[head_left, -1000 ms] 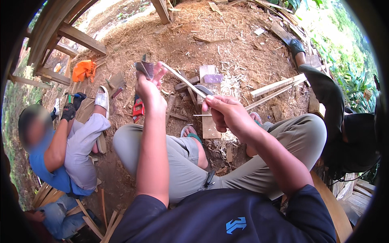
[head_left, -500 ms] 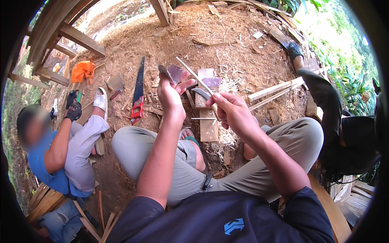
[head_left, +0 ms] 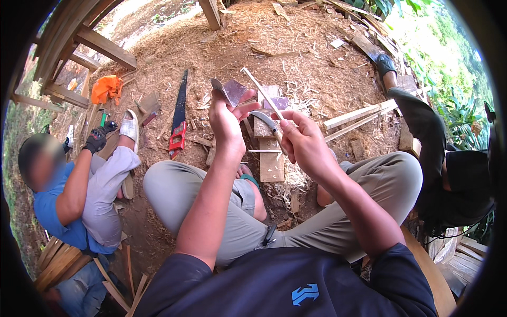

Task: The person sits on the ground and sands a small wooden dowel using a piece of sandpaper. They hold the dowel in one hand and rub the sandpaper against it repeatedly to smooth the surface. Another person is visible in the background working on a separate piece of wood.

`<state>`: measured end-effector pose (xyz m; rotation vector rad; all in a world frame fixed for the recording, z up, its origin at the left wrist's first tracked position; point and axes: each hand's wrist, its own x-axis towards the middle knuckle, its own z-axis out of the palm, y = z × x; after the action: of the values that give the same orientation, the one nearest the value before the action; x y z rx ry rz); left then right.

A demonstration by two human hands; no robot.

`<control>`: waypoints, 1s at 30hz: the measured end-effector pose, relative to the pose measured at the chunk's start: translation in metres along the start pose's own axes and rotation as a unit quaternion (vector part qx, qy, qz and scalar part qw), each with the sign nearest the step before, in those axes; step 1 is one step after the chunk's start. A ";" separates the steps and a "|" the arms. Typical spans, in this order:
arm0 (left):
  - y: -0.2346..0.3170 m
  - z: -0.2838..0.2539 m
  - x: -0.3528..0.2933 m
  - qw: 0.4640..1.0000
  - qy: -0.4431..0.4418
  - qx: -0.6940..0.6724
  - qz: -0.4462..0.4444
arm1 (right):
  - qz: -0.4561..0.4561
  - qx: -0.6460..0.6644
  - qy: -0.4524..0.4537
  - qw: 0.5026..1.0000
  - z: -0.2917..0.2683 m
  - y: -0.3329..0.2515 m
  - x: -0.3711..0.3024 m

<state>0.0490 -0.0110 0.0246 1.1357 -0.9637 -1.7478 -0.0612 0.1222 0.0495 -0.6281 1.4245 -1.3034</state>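
My left hand [head_left: 228,127] is raised with a folded, purplish-brown piece of sandpaper [head_left: 233,91] held at its fingers. Close by on the right, my right hand [head_left: 306,143] is closed round a knife; its curved blade [head_left: 264,118] points toward my left hand. The same hand also pinches a thin pale wooden stick [head_left: 257,85], which slants up and to the left past the sandpaper. Below both hands, a wooden board [head_left: 272,168] lies on the ground between my legs. Another purplish sheet [head_left: 279,103] rests on the wood at its far end.
A red-handled handsaw [head_left: 178,134] lies left of my hands. Wood shavings [head_left: 298,182] surround the board. Long wooden strips [head_left: 359,116] are to the right. A co-worker [head_left: 71,195] in gloves sits at left near an orange cloth [head_left: 107,89]; another person's leg [head_left: 417,121] is at right.
The stick's far end has shifted slightly right and the knife blade shows more fully beside it. My left hand has moved a little rightward. The co-worker's gloved hands have moved.
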 end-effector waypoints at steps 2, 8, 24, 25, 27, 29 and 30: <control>0.000 0.001 0.000 1.000 0.004 0.004 0.000 | 0.002 0.034 0.019 0.999 -0.002 0.001 0.002; 0.001 0.000 -0.002 0.999 0.006 0.031 0.009 | 0.020 0.110 0.050 0.992 -0.012 -0.006 0.006; -0.001 0.004 -0.009 1.000 -0.007 0.018 0.012 | -0.104 -0.090 0.058 0.989 -0.004 0.000 0.006; -0.002 0.004 -0.008 1.000 -0.009 0.020 0.009 | -0.097 -0.098 0.058 0.989 -0.004 -0.002 0.005; -0.004 0.002 -0.006 1.000 -0.013 0.024 0.003 | -0.085 -0.115 0.057 0.988 -0.003 -0.008 0.002; -0.004 0.003 -0.007 1.000 -0.014 0.012 0.000 | -0.090 -0.138 0.062 0.984 -0.003 -0.007 0.001; -0.004 0.004 -0.008 1.000 -0.014 0.006 -0.002 | -0.093 -0.149 0.064 0.982 -0.003 -0.007 0.001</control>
<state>0.0465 -0.0021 0.0247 1.1244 -0.9911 -1.7665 -0.0658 0.1207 0.0552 -0.9085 1.7196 -1.3034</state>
